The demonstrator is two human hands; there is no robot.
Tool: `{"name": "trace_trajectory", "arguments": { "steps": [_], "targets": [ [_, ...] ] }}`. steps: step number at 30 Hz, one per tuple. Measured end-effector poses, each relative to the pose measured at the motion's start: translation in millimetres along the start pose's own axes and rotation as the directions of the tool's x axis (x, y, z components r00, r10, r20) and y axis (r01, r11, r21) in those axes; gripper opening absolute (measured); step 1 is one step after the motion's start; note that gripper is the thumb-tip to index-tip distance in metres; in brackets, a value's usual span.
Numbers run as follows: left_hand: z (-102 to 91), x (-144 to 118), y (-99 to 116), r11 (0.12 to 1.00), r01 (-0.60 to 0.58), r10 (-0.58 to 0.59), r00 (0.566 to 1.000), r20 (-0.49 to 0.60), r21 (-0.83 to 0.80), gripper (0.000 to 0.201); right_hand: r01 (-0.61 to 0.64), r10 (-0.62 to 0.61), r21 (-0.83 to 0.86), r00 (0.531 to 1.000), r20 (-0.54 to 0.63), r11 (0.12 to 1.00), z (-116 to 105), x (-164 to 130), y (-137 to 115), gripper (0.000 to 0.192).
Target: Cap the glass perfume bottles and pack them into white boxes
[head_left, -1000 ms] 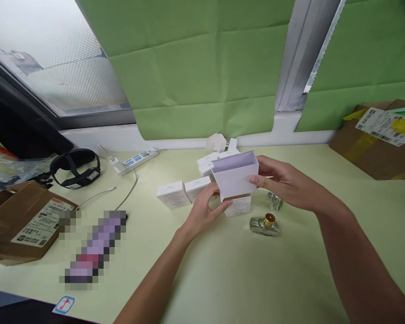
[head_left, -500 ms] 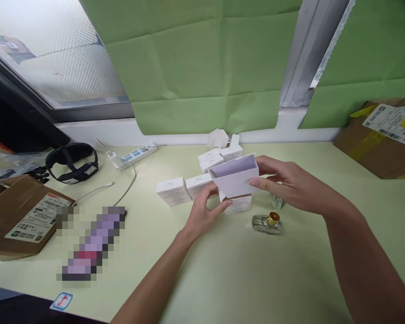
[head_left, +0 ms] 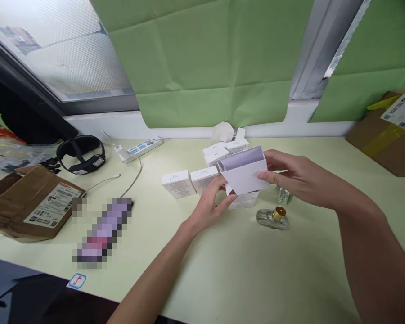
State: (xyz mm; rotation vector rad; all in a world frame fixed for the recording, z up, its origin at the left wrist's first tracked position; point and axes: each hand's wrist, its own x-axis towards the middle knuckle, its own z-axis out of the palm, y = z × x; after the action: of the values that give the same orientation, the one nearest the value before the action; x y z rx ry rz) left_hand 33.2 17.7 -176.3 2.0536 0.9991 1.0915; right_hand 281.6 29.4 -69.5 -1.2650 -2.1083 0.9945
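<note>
My right hand (head_left: 300, 180) grips the right end of a white paper box (head_left: 246, 176), thumb on its front face and fingers behind. The box is held tilted, with its lavender inside showing at the top. At its lower left, by a small flap, my left hand (head_left: 216, 200) curls its fingers behind and brings its thumb to the front. Below the held box stands another white box (head_left: 245, 201), partly covered. To the right lies a glass perfume bottle (head_left: 272, 219) with a gold cap, and a second glass bottle (head_left: 284, 195) is partly hidden under my right hand.
Several printed white boxes (head_left: 178, 183) stand left of and behind my hands. Farther left are a power strip (head_left: 143, 148), a black head strap (head_left: 83, 157), a pixelated phone (head_left: 104, 231) and an open brown carton (head_left: 43, 207). Another carton (head_left: 388, 144) sits at the right.
The whole view has shifted, showing more of the table's front edge. The held box has tipped slightly, and both hands keep nearly the same hold on it.
</note>
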Motion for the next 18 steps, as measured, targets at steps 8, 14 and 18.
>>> {"name": "trace_trajectory", "arguments": {
  "steps": [8, 14, 18],
  "targets": [
    [4.3, -4.3, -2.7, 0.994, 0.053, -0.058, 0.997, -0.051, -0.093, 0.040, 0.004, -0.005, -0.027, 0.999, -0.035, 1.000, 4.0, 1.6, -0.8, 0.030],
    [5.3, -5.2, -3.4, 0.992, 0.060, -0.068, 0.996, -0.066, -0.114, 0.041, 0.035, -0.034, 0.022, 0.997, -0.069, 0.999, 7.2, 5.3, -0.5, 0.033],
    [4.9, -5.0, -3.7, 0.992, 0.057, -0.064, 0.996, -0.061, -0.114, 0.043, 0.046, -0.043, 0.047, 0.997, -0.066, 0.998, 8.4, 6.5, 0.2, 0.034]
  ]
}}
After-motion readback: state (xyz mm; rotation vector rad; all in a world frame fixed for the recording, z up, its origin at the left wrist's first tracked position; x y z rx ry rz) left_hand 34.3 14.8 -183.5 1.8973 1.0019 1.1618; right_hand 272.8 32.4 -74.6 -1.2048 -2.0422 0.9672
